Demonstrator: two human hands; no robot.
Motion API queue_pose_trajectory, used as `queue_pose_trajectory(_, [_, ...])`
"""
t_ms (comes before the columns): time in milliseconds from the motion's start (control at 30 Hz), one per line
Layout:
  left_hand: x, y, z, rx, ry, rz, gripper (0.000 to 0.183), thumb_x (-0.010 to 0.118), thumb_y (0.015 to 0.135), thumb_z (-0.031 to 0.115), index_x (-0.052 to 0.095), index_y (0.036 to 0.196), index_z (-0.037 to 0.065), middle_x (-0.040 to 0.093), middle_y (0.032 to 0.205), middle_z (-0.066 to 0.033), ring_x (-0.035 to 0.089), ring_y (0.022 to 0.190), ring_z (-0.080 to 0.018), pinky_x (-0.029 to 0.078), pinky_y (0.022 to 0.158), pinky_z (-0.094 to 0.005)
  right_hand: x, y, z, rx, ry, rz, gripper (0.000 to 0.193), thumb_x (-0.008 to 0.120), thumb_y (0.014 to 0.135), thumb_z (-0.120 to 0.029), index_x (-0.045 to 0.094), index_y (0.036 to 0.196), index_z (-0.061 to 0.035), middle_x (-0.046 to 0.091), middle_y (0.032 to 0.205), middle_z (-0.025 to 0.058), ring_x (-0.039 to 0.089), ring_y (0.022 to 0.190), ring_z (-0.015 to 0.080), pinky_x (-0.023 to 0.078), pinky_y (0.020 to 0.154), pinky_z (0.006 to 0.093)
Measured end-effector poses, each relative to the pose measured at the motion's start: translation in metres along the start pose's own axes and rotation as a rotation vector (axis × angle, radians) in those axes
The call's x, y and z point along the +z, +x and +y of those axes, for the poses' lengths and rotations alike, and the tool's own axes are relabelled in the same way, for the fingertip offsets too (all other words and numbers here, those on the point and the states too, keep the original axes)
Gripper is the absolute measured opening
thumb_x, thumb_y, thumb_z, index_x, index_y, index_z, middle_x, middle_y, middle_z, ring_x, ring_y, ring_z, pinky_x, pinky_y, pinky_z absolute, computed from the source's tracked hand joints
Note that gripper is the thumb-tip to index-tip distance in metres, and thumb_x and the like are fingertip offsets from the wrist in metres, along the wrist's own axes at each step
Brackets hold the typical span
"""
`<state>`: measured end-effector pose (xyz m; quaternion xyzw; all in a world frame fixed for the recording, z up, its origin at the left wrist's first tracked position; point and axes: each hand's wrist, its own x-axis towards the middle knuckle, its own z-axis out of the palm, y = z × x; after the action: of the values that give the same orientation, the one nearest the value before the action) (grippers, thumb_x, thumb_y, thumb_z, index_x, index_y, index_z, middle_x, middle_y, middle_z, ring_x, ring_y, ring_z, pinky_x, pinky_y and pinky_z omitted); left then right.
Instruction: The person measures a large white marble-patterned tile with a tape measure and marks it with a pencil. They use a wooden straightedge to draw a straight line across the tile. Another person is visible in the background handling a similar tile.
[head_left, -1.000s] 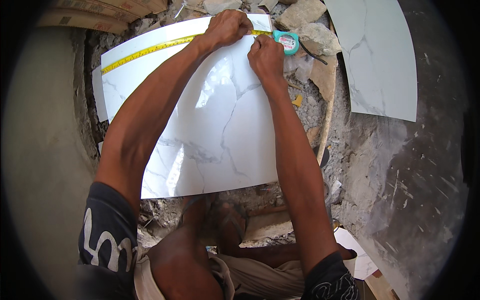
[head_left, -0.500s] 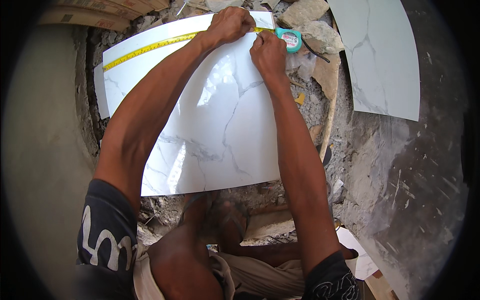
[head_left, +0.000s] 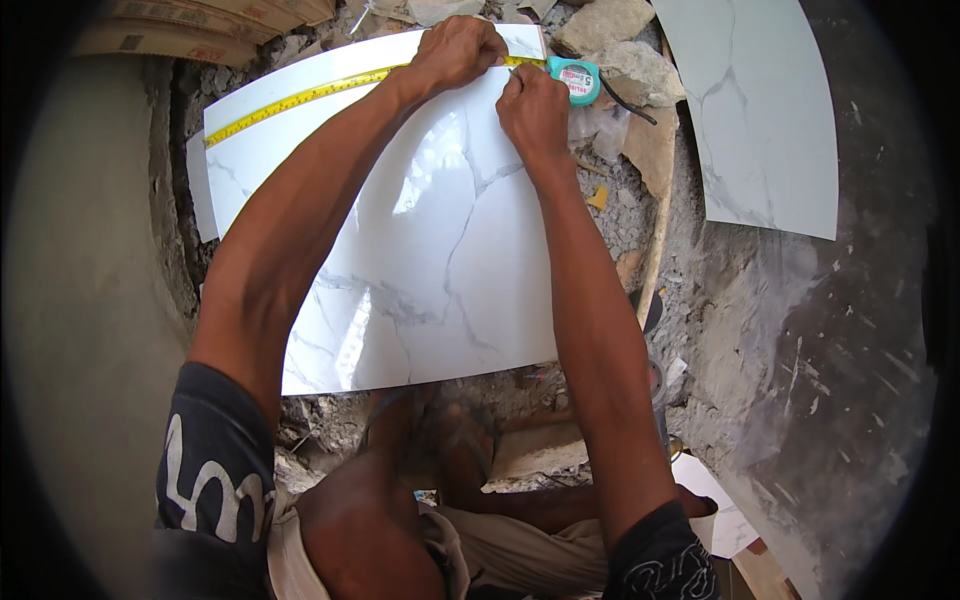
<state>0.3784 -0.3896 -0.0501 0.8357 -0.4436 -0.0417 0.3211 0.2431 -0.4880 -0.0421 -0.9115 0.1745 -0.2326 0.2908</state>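
A glossy white marble-patterned tile [head_left: 470, 290] lies in front of me. A yellow measuring tape [head_left: 300, 97] stretches across its far part, from the left edge to a teal tape case [head_left: 574, 80] just past the right edge. My left hand [head_left: 462, 50] is closed, its fingertips gripping the tape near the tile's far right corner. Beside it, my right hand [head_left: 536, 108] is closed in a pinch just below the tape, close to the case. What its fingertips hold, if anything, is too small to make out.
Another marble-patterned tile [head_left: 765, 120] lies at the right. Broken stones [head_left: 630, 70] and rubble surround the far right corner, with a small yellow piece [head_left: 598, 197] among them. Cardboard boxes [head_left: 200, 30] stand at the far left. A tile piece [head_left: 712, 510] is at the lower right.
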Motion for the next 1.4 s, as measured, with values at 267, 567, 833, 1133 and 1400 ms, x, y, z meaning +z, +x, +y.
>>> queue_pose_trajectory(267, [-0.001,0.001,0.001,0.01,-0.017,0.014,0.014,0.075,0.084,0.018,0.08,0.095,0.011,0.076,0.094,-0.0108,0.071,0.087,-0.032,0.055,0.08,-0.044,0.002,-0.001,0.005,-0.023,-0.011,0.005,0.019,0.057,0.09,-0.007,0.066,0.079,0.0049,0.065,0.071,0.0292,0.067,0.069,0.0463,0.052,0.066,0.0529])
queue_pose_trajectory(567, [-0.007,0.0,0.009,-0.025,-0.022,-0.005,0.015,0.076,0.084,0.018,0.08,0.096,0.009,0.076,0.095,-0.0129,0.071,0.089,-0.0316,0.054,0.083,-0.0423,0.002,0.0,0.006,-0.016,-0.021,-0.005,0.018,0.056,0.089,-0.007,0.067,0.08,0.0041,0.065,0.072,0.0296,0.067,0.07,0.0468,0.052,0.067,0.0551])
queue_pose_trajectory(833, [-0.009,-0.006,0.012,-0.08,-0.036,-0.028,0.016,0.073,0.083,0.012,0.08,0.097,0.008,0.076,0.097,-0.0129,0.071,0.088,-0.0319,0.054,0.083,-0.0417,-0.036,-0.01,-0.002,0.078,-0.144,0.056,0.018,0.061,0.091,-0.012,0.07,0.095,0.0022,0.068,0.089,0.0262,0.066,0.083,0.0443,0.055,0.076,0.0476])
queue_pose_trajectory(1133, [-0.003,-0.01,0.034,-0.074,0.15,-0.004,0.016,0.063,0.094,0.017,0.073,0.102,0.007,0.069,0.108,-0.0119,0.066,0.102,-0.0341,0.05,0.089,-0.0485,-0.061,0.017,0.042,0.929,1.022,-0.107,0.01,0.071,0.097,-0.022,0.07,0.105,-0.0154,0.068,0.097,-0.0032,0.059,0.084,0.0093,0.046,0.075,0.0256])
queue_pose_trajectory(1400, [-0.056,-0.007,0.064,-0.078,0.183,-0.077,0.015,0.046,0.102,0.013,0.049,0.116,0.008,0.071,0.093,-0.0239,0.068,0.086,-0.0448,0.047,0.072,-0.0556,-0.11,0.043,0.002,0.633,0.964,-0.137,0.017,0.073,0.096,-0.024,0.071,0.106,-0.0102,0.069,0.097,0.0009,0.061,0.086,0.0107,0.051,0.078,0.0287])
